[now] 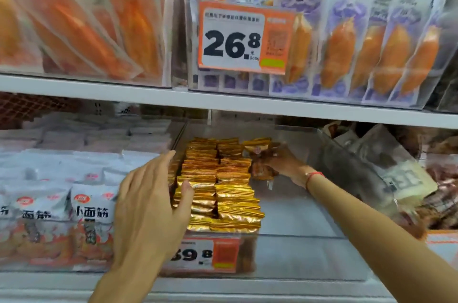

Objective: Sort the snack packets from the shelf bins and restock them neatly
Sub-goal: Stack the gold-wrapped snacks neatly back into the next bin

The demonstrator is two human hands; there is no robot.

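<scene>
Two tight rows of flat, crinkly gold foil packets (218,186) fill the left side of a clear plastic bin (297,218) on the lower shelf (223,288). The left hand (151,206), fingers straight and together, presses flat against the rows' left flank. The right hand (285,162) reaches deep into the bin and grips a bunch of gold-and-brown packets (260,156) beside the rows' far end. A thin red cord (314,175) circles the right wrist.
</scene>
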